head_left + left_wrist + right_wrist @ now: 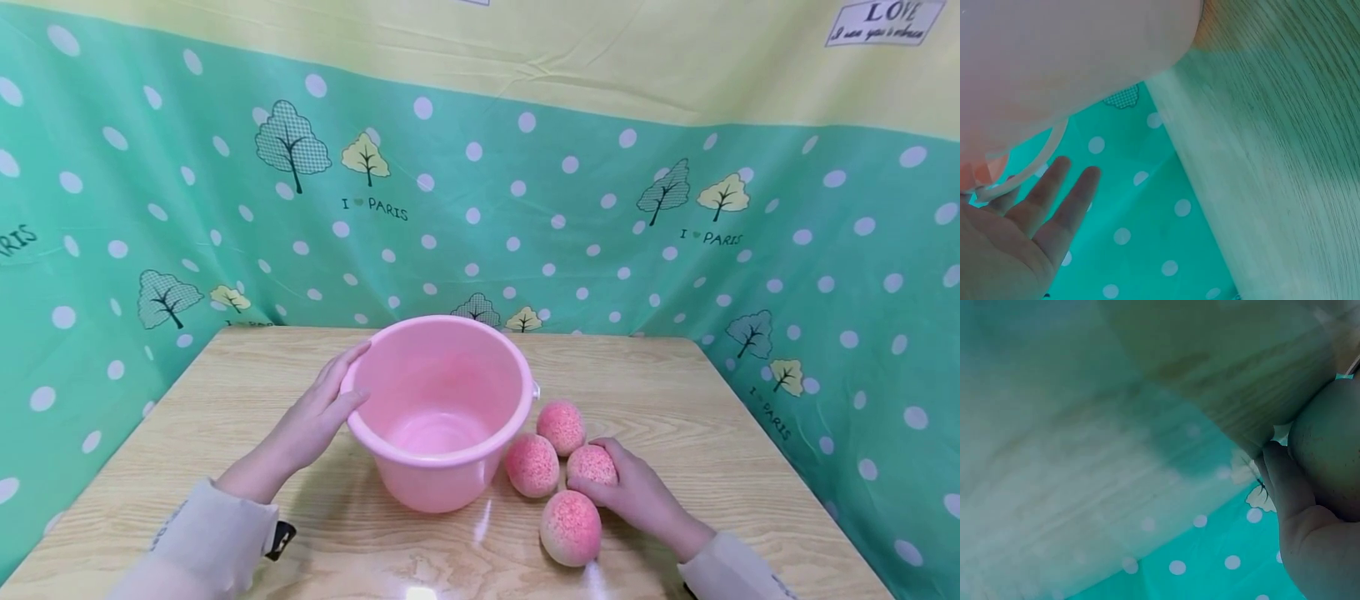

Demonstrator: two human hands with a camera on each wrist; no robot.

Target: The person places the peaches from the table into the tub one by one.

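A pink bucket (442, 479) stands upright on the wooden table, its mouth tipped toward me in the head view and nothing inside it. My left hand (318, 421) holds its rim from the left, thumb over the edge; in the left wrist view two fingers (1075, 206) stretch out below the rim. Right of the bucket, my right hand (637, 492) grips a pink-and-cream peach (592, 464), thumb on the near side and fingers over the far side. This peach (1332, 450) also shows at the right edge of the right wrist view.
Around the held peach are three more: one behind (561, 427), one beside the bucket (532, 465), one in front (571, 528). The wooden table (660, 392) is bordered by a green dotted cloth (465, 242) behind and at both sides.
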